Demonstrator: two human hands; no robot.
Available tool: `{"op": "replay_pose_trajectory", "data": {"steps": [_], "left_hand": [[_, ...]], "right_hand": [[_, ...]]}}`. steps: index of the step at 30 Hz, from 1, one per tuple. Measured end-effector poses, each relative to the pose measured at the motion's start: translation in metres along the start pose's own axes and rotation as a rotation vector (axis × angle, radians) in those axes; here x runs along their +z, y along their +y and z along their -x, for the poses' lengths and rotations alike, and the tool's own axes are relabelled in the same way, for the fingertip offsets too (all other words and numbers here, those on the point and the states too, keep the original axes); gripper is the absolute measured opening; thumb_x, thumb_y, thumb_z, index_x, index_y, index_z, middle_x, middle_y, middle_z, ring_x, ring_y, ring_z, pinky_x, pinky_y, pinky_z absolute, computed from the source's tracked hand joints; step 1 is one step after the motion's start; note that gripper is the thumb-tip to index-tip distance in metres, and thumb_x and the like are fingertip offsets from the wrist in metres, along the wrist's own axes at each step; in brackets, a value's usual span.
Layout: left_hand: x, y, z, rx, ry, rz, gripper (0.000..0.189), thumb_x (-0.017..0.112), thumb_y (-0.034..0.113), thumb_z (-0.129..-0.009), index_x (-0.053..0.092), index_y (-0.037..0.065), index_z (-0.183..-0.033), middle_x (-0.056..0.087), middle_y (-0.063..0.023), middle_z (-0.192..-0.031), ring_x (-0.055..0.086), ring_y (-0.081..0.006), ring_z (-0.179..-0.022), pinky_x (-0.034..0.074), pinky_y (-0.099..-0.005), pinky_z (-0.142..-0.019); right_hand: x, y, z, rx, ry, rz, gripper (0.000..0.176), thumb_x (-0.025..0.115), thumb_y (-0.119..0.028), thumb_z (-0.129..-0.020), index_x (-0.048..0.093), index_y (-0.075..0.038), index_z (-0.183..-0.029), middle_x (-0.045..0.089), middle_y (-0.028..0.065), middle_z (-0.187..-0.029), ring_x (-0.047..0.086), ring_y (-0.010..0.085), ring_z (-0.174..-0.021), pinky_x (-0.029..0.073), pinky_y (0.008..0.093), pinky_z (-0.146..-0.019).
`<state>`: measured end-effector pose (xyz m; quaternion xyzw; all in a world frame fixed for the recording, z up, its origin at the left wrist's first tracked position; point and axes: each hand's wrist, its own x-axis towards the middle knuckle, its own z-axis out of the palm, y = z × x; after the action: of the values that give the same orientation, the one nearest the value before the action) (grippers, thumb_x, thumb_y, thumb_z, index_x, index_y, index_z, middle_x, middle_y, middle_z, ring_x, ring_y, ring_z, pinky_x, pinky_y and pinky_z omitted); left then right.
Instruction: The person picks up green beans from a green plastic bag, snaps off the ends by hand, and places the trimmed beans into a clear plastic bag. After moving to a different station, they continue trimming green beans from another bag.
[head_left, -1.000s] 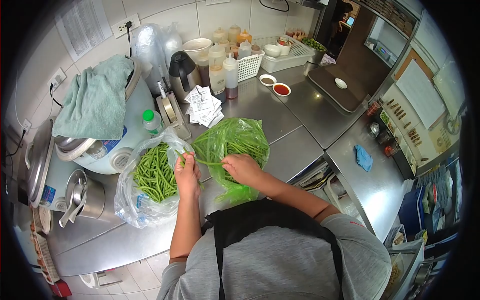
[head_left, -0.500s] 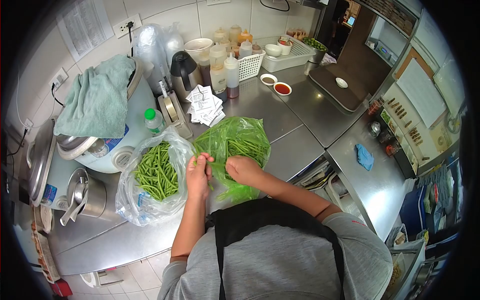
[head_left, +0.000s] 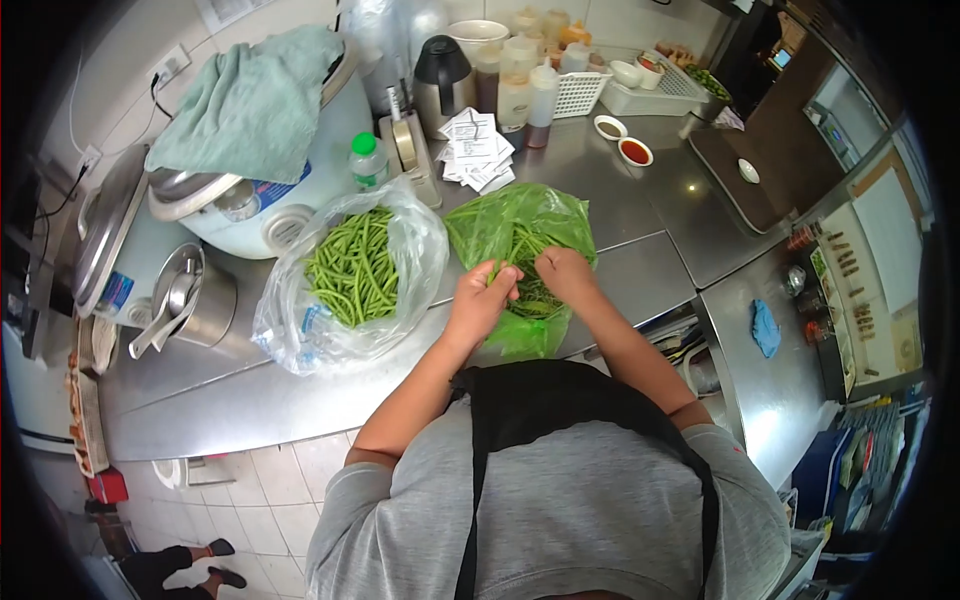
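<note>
On the steel counter, a green plastic bag lies open with long green beans in it. Over its near left side, my left hand is closed, thumb pressed down, on what look like green beans. My right hand is curled into a fist just to its right, above the beans; its fingers hide what they hold, if anything. To the left, a clear plastic bag sits open, filled with short cut green beans.
Behind are a green-capped bottle, a tape dispenser, paper slips, a thermos and sauce bottles. A steel pot with utensils stands left. Two sauce bowls are back right. Another person's legs show lower left.
The view has shifted, so the counter sits higher and further right. My hands have come closer together over the green bag; both stay closed.
</note>
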<state>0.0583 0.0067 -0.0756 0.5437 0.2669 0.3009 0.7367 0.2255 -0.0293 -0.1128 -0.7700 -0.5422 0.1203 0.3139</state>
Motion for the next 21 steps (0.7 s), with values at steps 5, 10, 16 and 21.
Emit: {"op": "replay_pose_trajectory", "data": {"steps": [5, 10, 16, 21], "left_hand": [[-0.014, -0.011, -0.010, -0.036, 0.028, -0.163, 0.014, 0.048, 0.018, -0.083, 0.054, 0.005, -0.081, 0.047, 0.0028, -0.058, 0.035, -0.0028, -0.046, 0.028, -0.0174, -0.043], [-0.017, -0.012, -0.011, 0.029, 0.018, -0.328, 0.015, 0.048, 0.016, -0.082, 0.056, 0.003, -0.080, 0.047, 0.0018, -0.058, 0.041, -0.0057, -0.052, 0.034, -0.0197, -0.050], [-0.022, -0.019, -0.012, 0.063, -0.044, -0.238, 0.015, 0.048, 0.014, -0.082, 0.055, 0.003, -0.078, 0.049, 0.0010, -0.061, 0.043, -0.0057, -0.055, 0.035, -0.0195, -0.052], [-0.018, -0.018, -0.012, 0.070, -0.069, -0.169, 0.016, 0.047, 0.016, -0.083, 0.055, 0.003, -0.078, 0.048, 0.0017, -0.060, 0.043, -0.0058, -0.055, 0.036, -0.0190, -0.053]], "right_hand": [[-0.033, -0.048, 0.010, -0.080, 0.061, -0.126, 0.016, 0.060, -0.021, -0.069, 0.055, -0.006, -0.070, 0.053, 0.0113, -0.065, 0.054, 0.0283, -0.061, 0.043, 0.0355, -0.055], [-0.037, -0.056, 0.013, -0.381, 0.198, 0.042, 0.011, 0.057, -0.016, -0.073, 0.055, -0.007, -0.080, 0.054, 0.0096, -0.075, 0.054, 0.0277, -0.065, 0.043, 0.0351, -0.057], [-0.023, -0.044, 0.014, -0.371, 0.053, -0.017, 0.010, 0.054, -0.016, -0.076, 0.054, -0.006, -0.080, 0.054, 0.0102, -0.074, 0.054, 0.0267, -0.065, 0.043, 0.0336, -0.058], [-0.026, -0.052, 0.019, -0.137, -0.169, -0.565, 0.016, 0.044, -0.016, -0.084, 0.051, -0.002, -0.080, 0.052, 0.0052, -0.068, 0.049, 0.0127, -0.059, 0.040, 0.0234, -0.055]]}}
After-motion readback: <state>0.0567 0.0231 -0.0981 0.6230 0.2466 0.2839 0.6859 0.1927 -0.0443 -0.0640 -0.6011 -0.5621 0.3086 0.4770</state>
